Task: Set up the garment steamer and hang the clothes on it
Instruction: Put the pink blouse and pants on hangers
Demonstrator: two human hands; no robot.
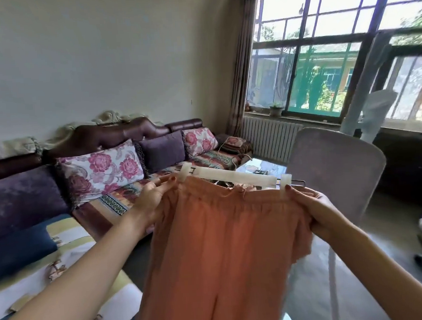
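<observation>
From the head camera, you held the orange trousers (224, 235) up in front of you by the waistband, which was stretched across the white hanger (233, 177). Your left hand (155, 198) pinched the left end of the waistband, thumb and fingers curled onto the cloth just beside the hanger's left clip (186, 172). Your right hand (314, 210) gripped the right end, fingers closed round a bunched fold of cloth just below the right clip (286, 181). The legs hung straight down between your forearms, off the bottom edge of the view.

The step looked to be clipping the waistband to the hanger. To do it well, you needed the band pulled flat and level along the bar, with each end seated fully inside its clip before you let go. The right end was gathered, so it was worth smoothing it out first, or the clip might have bitten only part of the cloth and slipped. Whether either clip had already closed on the band could not be told.

The steamer's grey board (336, 167) stood just behind the hanger, near the window (323, 66), with its pole (365, 76) rising on the right. The sofa (105, 151) ran along the wall on your left
</observation>
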